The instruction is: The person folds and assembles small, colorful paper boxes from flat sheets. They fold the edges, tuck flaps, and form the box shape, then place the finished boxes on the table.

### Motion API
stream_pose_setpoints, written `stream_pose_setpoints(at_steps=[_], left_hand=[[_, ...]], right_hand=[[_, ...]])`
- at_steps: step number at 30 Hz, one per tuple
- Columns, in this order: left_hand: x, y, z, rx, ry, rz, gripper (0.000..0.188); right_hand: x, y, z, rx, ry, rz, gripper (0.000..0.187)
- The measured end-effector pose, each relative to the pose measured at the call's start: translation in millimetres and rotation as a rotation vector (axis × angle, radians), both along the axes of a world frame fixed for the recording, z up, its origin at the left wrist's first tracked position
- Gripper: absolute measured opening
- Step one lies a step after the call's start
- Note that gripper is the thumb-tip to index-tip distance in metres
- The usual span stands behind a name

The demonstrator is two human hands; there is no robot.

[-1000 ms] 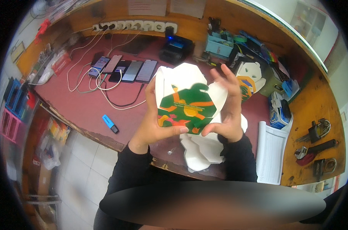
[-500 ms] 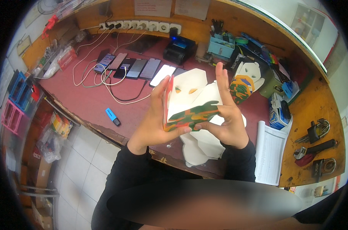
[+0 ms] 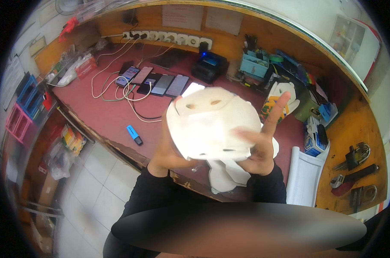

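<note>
A folding paper box [image 3: 212, 124] is held up over the near edge of the desk, its white unprinted side facing me, with small slots cut near its top and bottom edges. My left hand [image 3: 169, 150] grips its left side; part of that hand is hidden behind the card. At the right edge, my right hand [image 3: 264, 148] has its index finger stretched upward, apart from the box. Its other fingers are partly blurred against the white card. Below lie flat white box pieces [image 3: 223, 178]. An opened-out box with a coloured pattern [image 3: 276, 107] stands behind my right hand.
Several phones [image 3: 160, 84] with charging cables lie at the back of the red desk [image 3: 104, 107]. A blue highlighter [image 3: 134, 135] is on the left. A black printer-like device [image 3: 210, 66], a light-blue organiser [image 3: 254, 64], paper sheets [image 3: 304, 176] and padlocks [image 3: 362, 193] stand or lie around.
The box has turned so that its white side faces me and its green-and-orange patterned side is out of sight. My right thumb has left the lower edge; the right index finger now points up and outward.
</note>
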State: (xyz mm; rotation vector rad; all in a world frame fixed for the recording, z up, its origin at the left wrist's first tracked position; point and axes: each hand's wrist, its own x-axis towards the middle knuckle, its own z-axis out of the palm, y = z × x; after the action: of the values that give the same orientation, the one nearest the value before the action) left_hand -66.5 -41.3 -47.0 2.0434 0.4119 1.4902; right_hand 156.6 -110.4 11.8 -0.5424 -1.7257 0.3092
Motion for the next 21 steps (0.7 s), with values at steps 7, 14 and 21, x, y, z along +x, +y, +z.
stream_pose_setpoints(at_steps=[7, 14, 21], left_hand=[[2.6, -14.1, -17.9, -0.385, -0.137, -0.4, 0.13], [-0.6, 10.2, -16.4, -0.203, 0.08, -0.627, 0.143], [-19.6, 18.8, -30.2, -0.376, 0.024, -0.408, 0.164]], right_hand=[[-5.5, 12.0, -9.2, 0.224, -0.185, -0.016, 0.135], [10.1, -4.6, -1.9, -0.137, -0.306, -0.002, 0.149], [131.0, 36.4, 33.2, 0.078, 0.064, -0.576, 0.095]])
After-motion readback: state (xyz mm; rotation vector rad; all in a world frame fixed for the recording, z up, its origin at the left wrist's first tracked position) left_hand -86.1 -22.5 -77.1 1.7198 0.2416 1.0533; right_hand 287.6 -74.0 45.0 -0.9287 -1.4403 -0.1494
